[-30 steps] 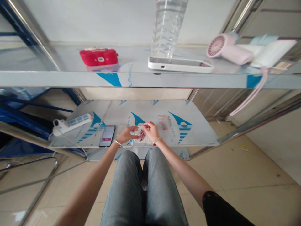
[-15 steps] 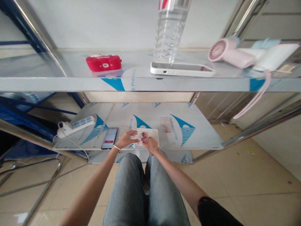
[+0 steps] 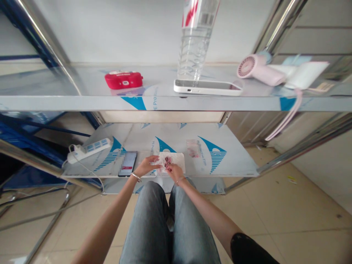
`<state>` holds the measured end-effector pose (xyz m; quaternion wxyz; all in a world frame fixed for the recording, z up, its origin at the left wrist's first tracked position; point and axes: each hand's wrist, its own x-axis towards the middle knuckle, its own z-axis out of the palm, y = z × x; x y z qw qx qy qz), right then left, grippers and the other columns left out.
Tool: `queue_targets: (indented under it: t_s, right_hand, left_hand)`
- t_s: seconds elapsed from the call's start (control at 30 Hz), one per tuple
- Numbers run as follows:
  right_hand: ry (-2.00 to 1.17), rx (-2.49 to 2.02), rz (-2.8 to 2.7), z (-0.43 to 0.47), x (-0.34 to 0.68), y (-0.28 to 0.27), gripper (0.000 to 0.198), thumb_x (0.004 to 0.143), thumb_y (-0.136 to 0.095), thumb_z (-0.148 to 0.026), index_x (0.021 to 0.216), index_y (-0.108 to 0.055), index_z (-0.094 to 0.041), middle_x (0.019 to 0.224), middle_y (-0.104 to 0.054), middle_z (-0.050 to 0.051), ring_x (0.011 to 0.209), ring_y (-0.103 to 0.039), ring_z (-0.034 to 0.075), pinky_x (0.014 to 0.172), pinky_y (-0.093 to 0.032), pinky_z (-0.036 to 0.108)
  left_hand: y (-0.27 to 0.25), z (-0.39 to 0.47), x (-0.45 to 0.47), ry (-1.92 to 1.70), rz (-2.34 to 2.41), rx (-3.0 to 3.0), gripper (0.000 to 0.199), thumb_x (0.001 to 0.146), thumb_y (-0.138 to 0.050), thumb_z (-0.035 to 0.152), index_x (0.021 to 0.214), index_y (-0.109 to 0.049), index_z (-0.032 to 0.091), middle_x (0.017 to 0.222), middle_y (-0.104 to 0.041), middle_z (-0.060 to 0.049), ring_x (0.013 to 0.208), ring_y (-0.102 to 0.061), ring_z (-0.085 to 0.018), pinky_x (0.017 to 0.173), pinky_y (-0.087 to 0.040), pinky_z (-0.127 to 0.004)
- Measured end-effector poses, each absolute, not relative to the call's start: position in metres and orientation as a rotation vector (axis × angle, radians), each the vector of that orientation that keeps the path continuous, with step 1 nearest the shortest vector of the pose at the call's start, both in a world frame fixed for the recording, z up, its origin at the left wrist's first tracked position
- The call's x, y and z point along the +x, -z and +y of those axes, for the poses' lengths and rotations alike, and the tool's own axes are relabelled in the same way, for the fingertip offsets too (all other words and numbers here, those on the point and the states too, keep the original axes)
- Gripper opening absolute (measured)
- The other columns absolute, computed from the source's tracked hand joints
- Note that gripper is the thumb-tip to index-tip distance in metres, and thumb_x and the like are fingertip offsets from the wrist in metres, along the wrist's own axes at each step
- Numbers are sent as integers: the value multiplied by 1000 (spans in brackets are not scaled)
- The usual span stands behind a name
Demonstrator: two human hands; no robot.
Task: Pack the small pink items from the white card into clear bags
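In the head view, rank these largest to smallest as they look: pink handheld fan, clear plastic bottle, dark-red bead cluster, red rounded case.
1. Clear plastic bottle, though cut off at top
2. Pink handheld fan
3. Red rounded case
4. Dark-red bead cluster

Hands point(image 3: 147, 165) point(image 3: 175, 173) at small reddish beads point(image 3: 167, 161)

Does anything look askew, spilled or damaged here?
Nothing looks plainly spilled or broken. Slightly untidy: a pink strap hangs off the upper shelf, and a small yellowish scrap lies on the floor.
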<state>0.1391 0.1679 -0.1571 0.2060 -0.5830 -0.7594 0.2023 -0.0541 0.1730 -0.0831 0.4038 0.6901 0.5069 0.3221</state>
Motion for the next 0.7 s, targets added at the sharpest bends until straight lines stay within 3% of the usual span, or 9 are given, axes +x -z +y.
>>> queue_targets:
  t_s: [0.2,0.33,0.5,0.7]
  right_hand:
    - [-535,-1362,-1697,168,148,124,13,82,-61,-26,82,-71,-17,78,-67,5,73,-60,16,70,-45,25]
    - [-526,-1221,-1665,163,148,79,16,84,-62,-33,84,-71,-20,78,-66,4,74,-59,16,74,-45,26]
    - [-570,-1196,-1872,148,146,54,16,85,-61,-33,88,-73,-22,85,-67,5,87,-59,18,84,-44,29]
    - [-669,-1225,-1664,133,143,64,30,91,-49,-32,114,-63,-21,109,-63,9,99,-58,19,92,-44,33]
  left_hand:
    - [85,173,-47,-790,1242,1736,56,60,-75,45,106,-64,15,99,-68,-9,92,-61,-21,82,-48,-32]
    - [76,167,-39,-766,1183,1795,50,65,-73,45,106,-65,17,99,-68,-7,89,-60,-19,79,-48,-30]
    - [69,159,-38,-749,1118,1787,51,65,-74,44,107,-65,18,99,-69,-7,90,-61,-19,78,-49,-30]
    - [67,152,-45,-837,1117,1569,59,60,-77,46,107,-65,14,111,-67,-13,102,-61,-25,89,-47,-37]
